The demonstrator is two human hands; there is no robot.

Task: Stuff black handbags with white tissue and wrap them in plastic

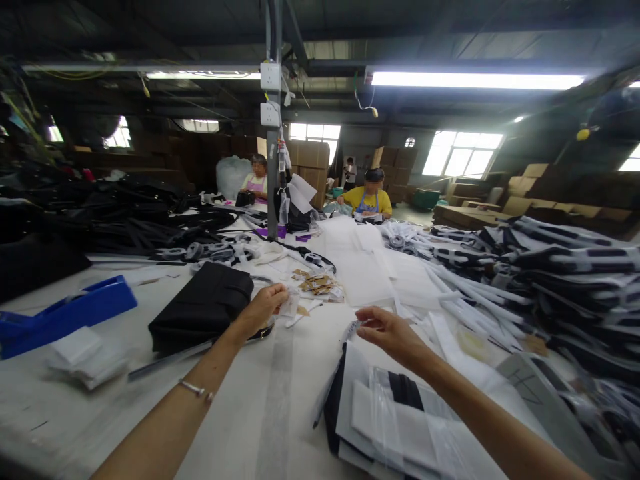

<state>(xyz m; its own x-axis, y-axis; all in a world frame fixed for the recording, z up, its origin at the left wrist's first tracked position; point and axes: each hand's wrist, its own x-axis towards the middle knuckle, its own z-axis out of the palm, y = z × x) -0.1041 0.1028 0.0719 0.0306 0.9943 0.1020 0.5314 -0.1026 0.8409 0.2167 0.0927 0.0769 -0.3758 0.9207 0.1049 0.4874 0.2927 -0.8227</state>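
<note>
My left hand [267,305] pinches a small clear plastic packet [290,304] above the table, beside a pile of small brown tags [319,284]. Just left of it, a black bag [203,305] lies on the white tabletop, its strap trailing near my wrist. My right hand [384,331] has its fingers loosely bent and apart; I make out nothing held in them. Under and in front of that hand is another dark bag [334,403], covered with white sheets and clear plastic. The right fingertips are close to its wrapped end; contact is unclear.
A blue tape dispenser [95,308] and small white packets [80,353] lie at left. White sheets [370,267] spread mid-table. Stacked wrapped bags [575,273] crowd the right, black straps [145,233] the left. A metal post [273,173] rises ahead; two people sit across the table.
</note>
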